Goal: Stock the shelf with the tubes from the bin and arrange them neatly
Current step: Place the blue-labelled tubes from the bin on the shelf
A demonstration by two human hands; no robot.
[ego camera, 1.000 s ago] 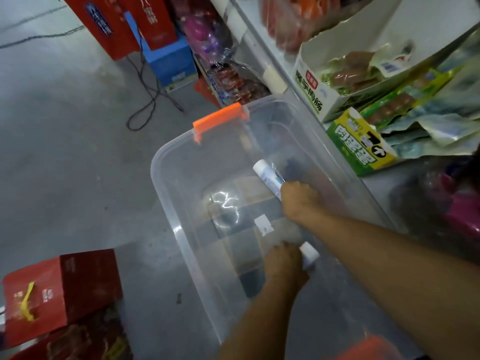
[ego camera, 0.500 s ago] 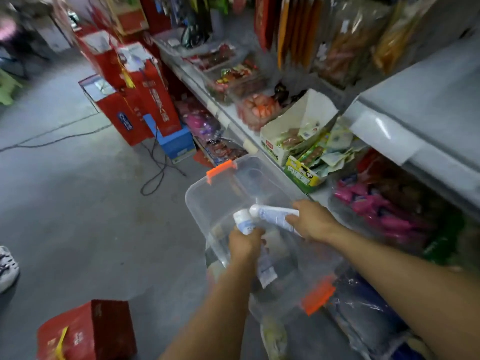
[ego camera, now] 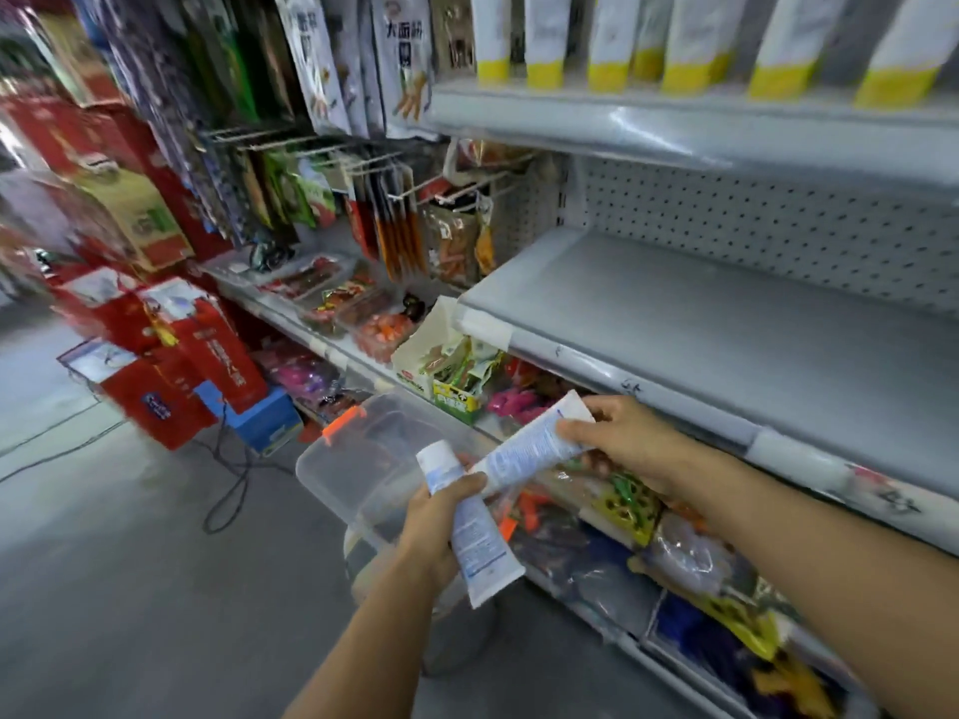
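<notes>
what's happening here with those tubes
A person is stocking a shop shelf. The left hand grips a white tube and the right hand holds a second tube near its flat end, both over the clear bin. Neither is on the grey shelf in front yet.

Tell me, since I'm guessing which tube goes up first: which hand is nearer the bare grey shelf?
Right. The right hand is just below the front of the shelf; the left hand is lower, out by the bin.
</notes>
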